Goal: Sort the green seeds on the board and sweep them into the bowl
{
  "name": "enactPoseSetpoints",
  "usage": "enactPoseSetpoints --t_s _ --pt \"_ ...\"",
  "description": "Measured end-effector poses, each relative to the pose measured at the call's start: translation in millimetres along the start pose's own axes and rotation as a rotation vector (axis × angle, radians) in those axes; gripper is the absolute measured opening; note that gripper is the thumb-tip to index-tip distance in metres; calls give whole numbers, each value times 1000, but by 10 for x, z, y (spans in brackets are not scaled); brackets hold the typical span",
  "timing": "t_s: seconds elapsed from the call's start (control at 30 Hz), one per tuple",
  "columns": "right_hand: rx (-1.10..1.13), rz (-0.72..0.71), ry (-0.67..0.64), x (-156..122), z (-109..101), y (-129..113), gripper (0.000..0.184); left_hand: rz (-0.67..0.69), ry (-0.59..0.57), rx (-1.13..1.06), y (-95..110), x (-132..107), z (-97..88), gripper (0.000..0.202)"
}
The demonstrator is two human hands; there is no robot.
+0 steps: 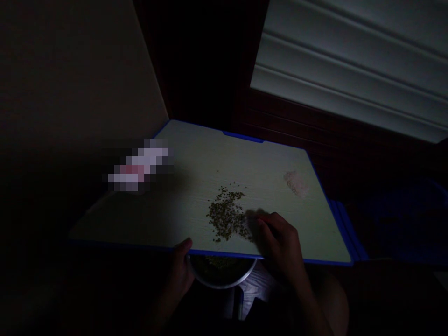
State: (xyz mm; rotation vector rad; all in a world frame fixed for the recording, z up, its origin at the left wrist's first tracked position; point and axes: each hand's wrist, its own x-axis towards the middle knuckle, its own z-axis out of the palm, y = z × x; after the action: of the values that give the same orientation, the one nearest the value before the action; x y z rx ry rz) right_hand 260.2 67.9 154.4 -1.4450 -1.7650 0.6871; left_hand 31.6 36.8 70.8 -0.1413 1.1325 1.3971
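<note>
The left hand [180, 270] is gripping the near edge of the cutting board [266, 186], steadying it over a metal bowl [224, 285], while the half-closed right hand [280, 242] is touching green flakes [226, 214].

Nothing could be read: no words, brands, numbers or signs showed anywhere. The one pink-and-white object [138, 167], well left of the right hand's fingers [268, 225], was pixelated, so any printing on it was hidden.

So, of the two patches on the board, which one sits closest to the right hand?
The dark green granular heap, which reaches the fingers of the right hand. The pale pinkish patch lies farther off, beyond the hand, near the right edge of the blue-rimmed board.
</note>
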Motion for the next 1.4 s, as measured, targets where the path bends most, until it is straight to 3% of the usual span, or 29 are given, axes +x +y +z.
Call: enactPoseSetpoints --t_s 0.27,0.5,0.67,0.9,1.17,1.4 --pt "42 -54 -35 -49 5 -72 19 -16 4 0 16 -34 29 45" --pt "55 -9 40 -73 -37 -4 19 -10 -2 -2 24 -19 5 51" --pt "57 26 55 -123 -241 144 20 -5 -26 8 22 -1 -25 47" --pt "42 -48 -127 -177 -536 227 21 -1 10 42 50 70 -39 23" --pt "15 -191 -222 38 -274 106 21 -28 -106 57 63 28 -57 17" --pt "36 -271 -200 287 -96 32 20 21 -60 62 77 77 -1 14"
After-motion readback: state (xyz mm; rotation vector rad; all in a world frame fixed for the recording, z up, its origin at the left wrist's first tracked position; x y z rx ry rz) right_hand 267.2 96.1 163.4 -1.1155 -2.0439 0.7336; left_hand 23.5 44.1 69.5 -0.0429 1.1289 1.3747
